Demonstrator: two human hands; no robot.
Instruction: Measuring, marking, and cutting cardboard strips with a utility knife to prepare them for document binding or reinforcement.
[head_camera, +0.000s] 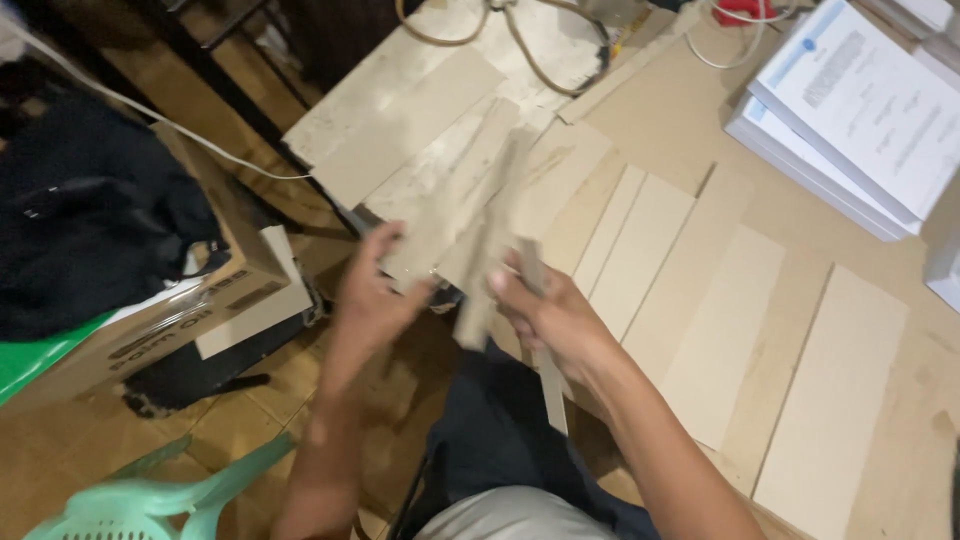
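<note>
My left hand (372, 290) grips the near end of a pale cardboard strip (440, 225) that lies over a stack of similar sheets. My right hand (545, 312) is closed on a narrow cardboard strip (492, 262), blurred by motion, which runs up toward the stack, and a second thin strip (552, 400) hangs below the hand. Both hands are close together at the table's near edge, above my dark trousers.
Several cut cardboard panels (720, 330) lie side by side on the brown tabletop (900, 440). A stack of white printed papers (850, 110) sits at the far right. Cables (540, 60) lie at the back. A cardboard box (150, 320), dark cloth and a green plastic chair (150, 500) stand at left.
</note>
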